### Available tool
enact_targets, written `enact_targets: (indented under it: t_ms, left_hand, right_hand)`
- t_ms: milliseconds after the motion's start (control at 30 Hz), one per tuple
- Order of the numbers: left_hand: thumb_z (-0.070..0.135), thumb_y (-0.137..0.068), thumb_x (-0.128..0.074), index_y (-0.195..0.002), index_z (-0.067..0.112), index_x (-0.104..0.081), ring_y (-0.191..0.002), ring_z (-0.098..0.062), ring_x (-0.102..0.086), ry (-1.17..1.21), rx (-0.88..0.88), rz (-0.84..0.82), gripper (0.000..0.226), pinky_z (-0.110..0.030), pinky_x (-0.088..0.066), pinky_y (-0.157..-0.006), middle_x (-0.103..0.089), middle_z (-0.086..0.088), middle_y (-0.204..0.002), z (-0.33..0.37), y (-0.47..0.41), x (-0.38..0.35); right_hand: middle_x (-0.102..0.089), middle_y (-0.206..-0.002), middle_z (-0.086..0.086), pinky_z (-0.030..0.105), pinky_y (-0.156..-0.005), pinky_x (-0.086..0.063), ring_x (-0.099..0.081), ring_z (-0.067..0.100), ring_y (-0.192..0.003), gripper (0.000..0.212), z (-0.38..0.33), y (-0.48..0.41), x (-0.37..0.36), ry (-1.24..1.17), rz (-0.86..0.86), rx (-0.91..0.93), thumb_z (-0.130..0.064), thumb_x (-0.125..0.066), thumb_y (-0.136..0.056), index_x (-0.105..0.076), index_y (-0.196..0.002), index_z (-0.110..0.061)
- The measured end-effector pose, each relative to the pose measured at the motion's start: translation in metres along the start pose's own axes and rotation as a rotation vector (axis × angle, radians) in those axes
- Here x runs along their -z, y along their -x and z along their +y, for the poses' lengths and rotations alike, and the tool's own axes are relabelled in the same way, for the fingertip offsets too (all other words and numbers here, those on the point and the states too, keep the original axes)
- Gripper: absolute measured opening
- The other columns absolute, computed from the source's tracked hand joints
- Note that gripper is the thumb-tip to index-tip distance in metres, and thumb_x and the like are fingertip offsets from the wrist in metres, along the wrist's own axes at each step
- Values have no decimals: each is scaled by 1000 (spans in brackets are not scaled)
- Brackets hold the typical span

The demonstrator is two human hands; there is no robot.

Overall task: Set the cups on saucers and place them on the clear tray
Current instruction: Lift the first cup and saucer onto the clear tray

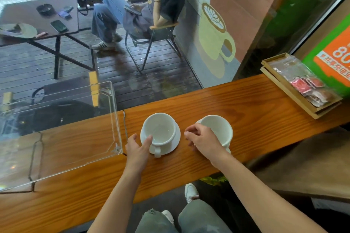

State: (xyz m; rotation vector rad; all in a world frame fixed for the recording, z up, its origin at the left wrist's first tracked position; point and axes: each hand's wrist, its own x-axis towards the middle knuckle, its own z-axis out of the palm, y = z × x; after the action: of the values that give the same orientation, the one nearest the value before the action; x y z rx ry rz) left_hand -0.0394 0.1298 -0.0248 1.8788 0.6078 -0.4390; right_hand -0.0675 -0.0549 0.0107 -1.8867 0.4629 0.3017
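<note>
Two white cups stand on a wooden counter. The left cup [158, 131] sits on a white saucer [175, 143], its handle towards me. My left hand [137, 147] is open at the saucer's left edge, one finger touching the cup's rim. The right cup [217, 128] stands further right; its saucer is almost wholly hidden, with only slivers showing. My right hand [201, 139] hovers with fingers apart in front of that cup and holds nothing. The clear tray [111, 119] lies at the left end of the counter with nothing in it.
A wooden box [295, 91] with packets sits at the counter's far right. Beyond the window, a person sits on a chair [159, 32] beside a dark table [40, 17] on a deck. My knees and shoes are below the counter's near edge.
</note>
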Motion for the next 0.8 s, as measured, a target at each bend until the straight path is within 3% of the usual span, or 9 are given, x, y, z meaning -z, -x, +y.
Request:
enact_targets:
  t_ms: [100, 233, 300, 467, 533, 633, 800]
  left_hand:
    - [48, -84, -56, -144, 22, -21, -135, -31, -28, 44, 20, -19, 74, -49, -32, -104, -23, -10, -152, 8, -7, -7]
    - [49, -84, -55, -145, 24, -18, -137, -31, -25, 65, 55, -15, 75, -50, -31, -105, -18, -9, -154, 14, -16, -12]
    - [49, -85, -55, -146, 24, -15, -137, -32, -24, 97, 99, -27, 77, -50, -30, -106, -18, -10, -154, 11, -21, -10]
    - [45, -83, -59, -145, 19, -19, -127, -32, -40, 241, 195, -115, 78, -48, -38, -102, -38, -11, -145, -2, -30, -1]
    - [43, -82, -62, -140, 14, -30, -110, -25, -51, 314, 217, -167, 73, -41, -48, -86, -49, -10, -134, -4, -30, 2]
    - [42, -80, -64, -131, 12, -43, -96, -19, -56, 392, 241, -196, 62, -34, -48, -67, -59, -8, -116, -4, -27, 4]
    - [38, -76, -69, -120, 13, -51, -98, -23, -57, 461, 291, -212, 54, -40, -50, -73, -62, -8, -109, -14, -17, 5]
  right_hand:
    - [-61, -101, -2, 28, -77, -48, -56, 13, -92, 29, -4, -22, -20, 31, -26, -52, -32, -52, -91, -57, -114, -16]
    - [-48, -140, 8, 34, -93, -41, -47, 21, -121, 57, -4, -40, -35, 58, -29, -114, -40, -50, -91, -39, -140, -13]
    - [-37, -150, 9, 37, -101, -36, -38, 25, -134, 66, -1, -47, -39, 32, -46, -172, -45, -49, -90, -29, -145, -14]
    - [-43, -144, 7, 35, -98, -39, -43, 24, -127, 71, 11, -53, -42, -143, -82, -325, -47, -57, -86, -32, -143, -14]
    - [-49, -136, 6, 38, -95, -47, -50, 22, -116, 72, 17, -53, -41, -199, -78, -353, -50, -61, -81, -38, -139, -14]
    - [-57, -123, 5, 38, -86, -53, -55, 22, -109, 70, 22, -51, -41, -290, -110, -406, -54, -65, -75, -46, -131, -16]
    - [-58, -122, 6, 38, -84, -53, -56, 24, -109, 65, 28, -43, -40, -338, -131, -459, -49, -67, -76, -48, -128, -16]
